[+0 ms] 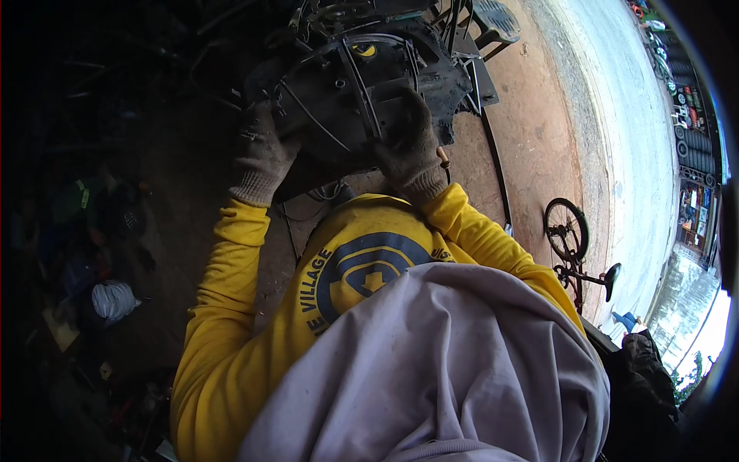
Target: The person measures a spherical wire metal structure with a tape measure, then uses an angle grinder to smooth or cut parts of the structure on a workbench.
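Note:
Both my hands wear grey-brown work gloves and reach to a dark metal work surface (439, 85). My left hand (264, 150) is at its left edge, fingers pointing away and thumb apart; the fingers curl into deep shadow, and what they grip is hidden. Closed around the near end of a narrow metal bar (358, 85) is my right hand (412, 146), its thumb by the bar's end. A thin curved metal rod (312, 115) lies between the hands. Farther back on the surface sits a small yellow-and-black round thing (364, 50). A wooden handle (443, 157) shows beside my right wrist.
Metal frames and a ribbed grey piece (496, 21) stand at the far side. On the right, a small bicycle (567, 231) is on the reddish ground, with a paved road (616, 115) beyond. At left, in shadow, are a person (100, 204) and a whitish bundle (115, 300).

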Available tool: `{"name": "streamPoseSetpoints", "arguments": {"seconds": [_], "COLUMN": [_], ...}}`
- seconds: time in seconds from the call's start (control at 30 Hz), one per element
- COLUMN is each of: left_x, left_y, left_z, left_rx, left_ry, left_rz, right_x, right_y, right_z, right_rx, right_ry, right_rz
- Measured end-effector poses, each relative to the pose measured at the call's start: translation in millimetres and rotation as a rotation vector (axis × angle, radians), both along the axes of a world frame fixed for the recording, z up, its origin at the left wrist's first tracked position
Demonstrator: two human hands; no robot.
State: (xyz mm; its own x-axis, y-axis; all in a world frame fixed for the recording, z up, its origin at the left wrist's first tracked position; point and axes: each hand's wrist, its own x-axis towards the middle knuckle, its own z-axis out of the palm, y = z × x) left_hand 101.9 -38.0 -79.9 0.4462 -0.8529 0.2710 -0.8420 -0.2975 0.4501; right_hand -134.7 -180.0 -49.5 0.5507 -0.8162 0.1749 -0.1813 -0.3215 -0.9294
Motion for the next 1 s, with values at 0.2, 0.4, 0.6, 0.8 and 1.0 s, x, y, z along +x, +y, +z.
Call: {"name": "streamPoseSetpoints", "arguments": {"seconds": [0.2,0.4,0.6,0.8,1.0], "left_x": [-9.9,-20.9,-24.0,-24.6,-20.8], "left_y": [5.4,4.1,11.6,10.2,10.9], "left_z": [17.6,26.6,6.8,22.1,17.5], "left_rx": [-0.055,-0.046,-0.061,0.026,0.043], "left_ry": [0.373,0.476,0.464,0.499,0.480], "left_rz": [0.009,0.089,0.182,0.197,0.213], "right_x": [2.2,7.0,-1.2,-10.6,-17.1], "right_y": [-6.9,-13.6,-14.9,-12.3,-19.4], "right_z": [-4.7,2.3,43.0,21.1,8.0], "right_rx": [0.025,0.006,-0.108,-0.011,-0.039], "right_ry": [-0.082,-0.149,0.241,0.164,0.166], "right_rz": [0.038,0.089,0.160,0.137,0.173]}}
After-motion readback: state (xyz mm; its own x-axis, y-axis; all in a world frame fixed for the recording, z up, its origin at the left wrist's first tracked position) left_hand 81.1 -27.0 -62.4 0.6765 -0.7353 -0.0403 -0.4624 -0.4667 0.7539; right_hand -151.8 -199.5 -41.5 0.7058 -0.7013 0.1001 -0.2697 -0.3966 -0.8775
